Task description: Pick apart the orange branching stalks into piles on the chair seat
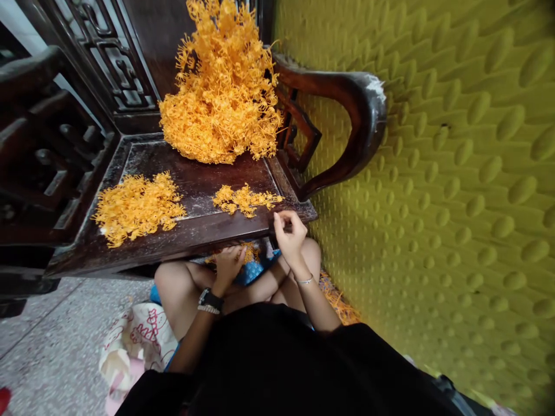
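Note:
My right hand (291, 232) is raised at the front right edge of the wooden seat (203, 232). Its thumb and forefinger are pinched together, and whatever lies between them is too small to make out. Low over my lap, my left hand (229, 264) has its fingers bent and close together, their tips partly hidden. Beside it, under the seat's edge, lie loose orange curly pieces (250, 252) on something blue. A small scattering of orange curly pieces (245, 200) rests on the seat just beyond my right hand. To the left is a larger flat heap (137, 209).
A tall mound of orange curly pieces (223, 98) stands at the seat's back. A curved armrest (359, 110) rises on the right, near a yellow-green textured wall (433, 190). A white cloth bag with red print (150, 332) sits on the speckled floor (52, 341).

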